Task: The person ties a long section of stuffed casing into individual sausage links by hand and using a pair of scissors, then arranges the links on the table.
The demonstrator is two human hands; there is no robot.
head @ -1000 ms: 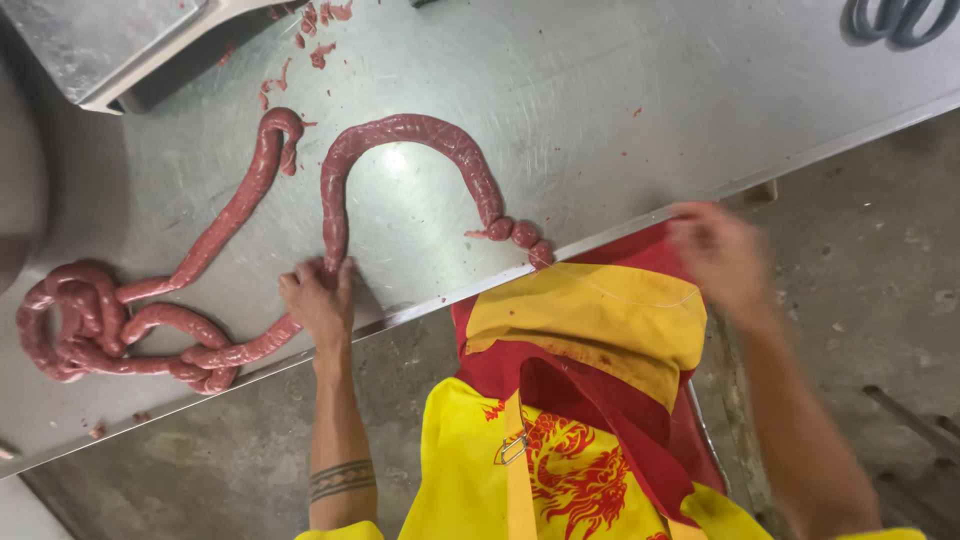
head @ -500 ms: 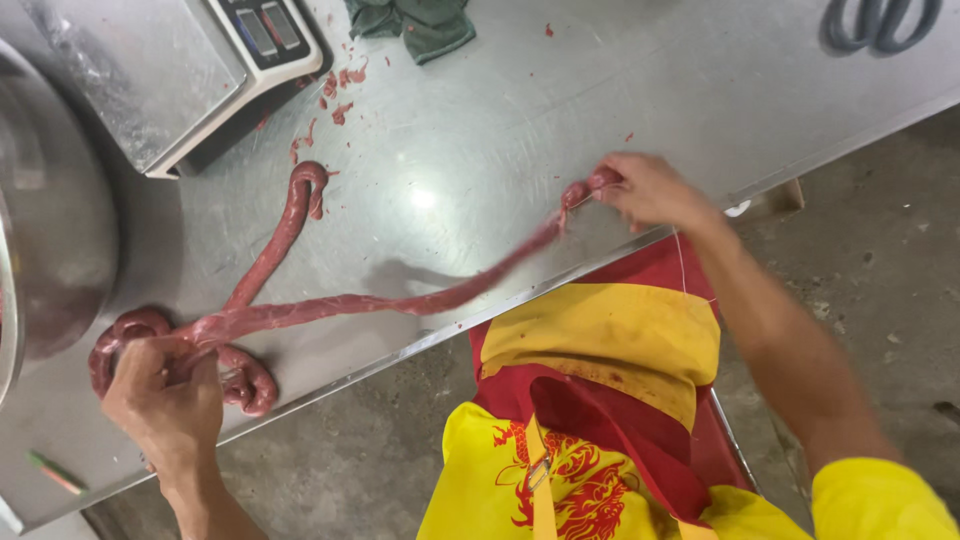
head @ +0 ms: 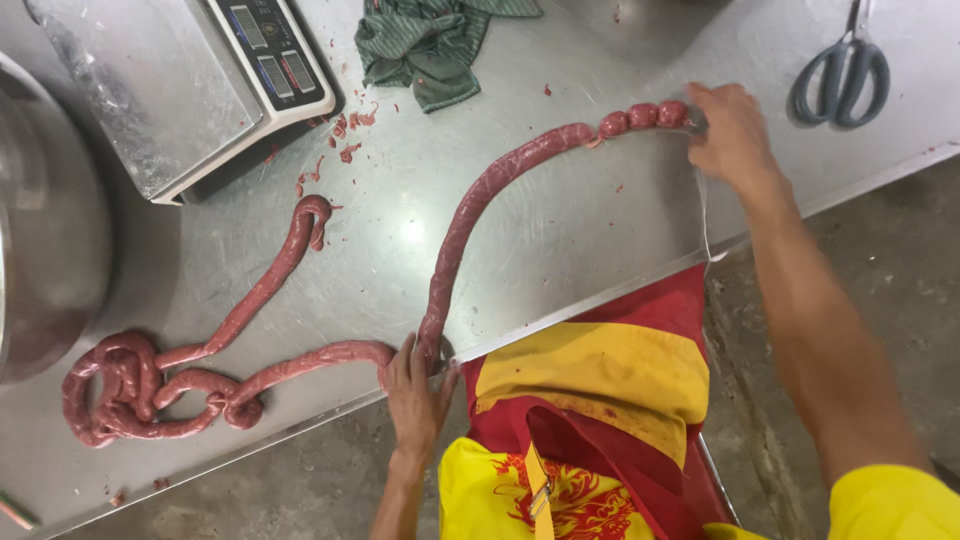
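Pinching the sausage rope (head: 455,235) at the table edge (head: 600,292), my left hand (head: 418,385) clamps it; my right hand (head: 730,130) grips its linked far end. I judge it soft, slick and easily burst, best held at the twists. Its coiled tail lies left, below the scale (head: 190,80).

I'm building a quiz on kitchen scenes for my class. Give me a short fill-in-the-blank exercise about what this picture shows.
1. The right hand holds the end of the sausage that is tied into small ____.
2. The left hand pinches the sausage at the table's near ____.
3. The scissors lie beyond the ____ hand.
4. The green cloth lies beside the weighing ____.

Missing words: links; edge; right; scale
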